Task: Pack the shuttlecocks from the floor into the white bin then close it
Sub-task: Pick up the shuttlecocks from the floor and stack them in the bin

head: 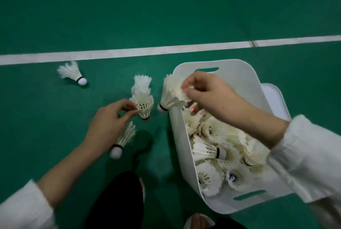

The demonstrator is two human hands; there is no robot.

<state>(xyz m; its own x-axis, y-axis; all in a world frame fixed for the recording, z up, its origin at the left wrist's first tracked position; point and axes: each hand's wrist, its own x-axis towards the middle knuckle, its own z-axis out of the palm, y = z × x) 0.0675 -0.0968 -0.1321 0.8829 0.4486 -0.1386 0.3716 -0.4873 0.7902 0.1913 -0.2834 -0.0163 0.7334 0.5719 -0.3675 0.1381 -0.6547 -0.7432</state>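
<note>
The shuttlecocks (206, 150) look featherlight and crushable, best taken gently by skirt rim or cork: the left hand (108, 127) pinches a floor shuttlecock (144, 106) by its feather edge, just beside the white bin's (239, 77) left wall, while the right hand (208, 97) pinches a second shuttlecock (171, 95) by its skirt over the bin's far-left corner.

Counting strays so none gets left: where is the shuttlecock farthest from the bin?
Head view, upper left: the white feather shuttlecock lies alone on the green floor just below the white court line, well left of the white plastic bin.
</note>
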